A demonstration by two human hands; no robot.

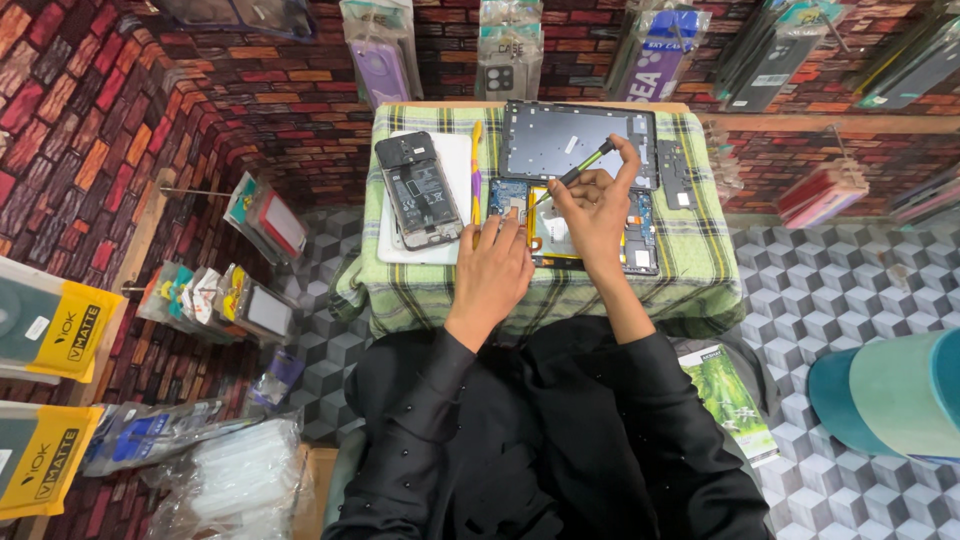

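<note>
From the head view I see my right hand at centre frame pinching a green-tipped screwdriver, fingers closed round its shaft, tip down on the opened tablet lying on the checked cloth. My left hand rests flat, fingers extended, on the tablet's left edge, holding nothing. An opened phone lies upper left of it

Desk crowded: phone left, panel behind tablet; front cloth strip apparently free.
</note>
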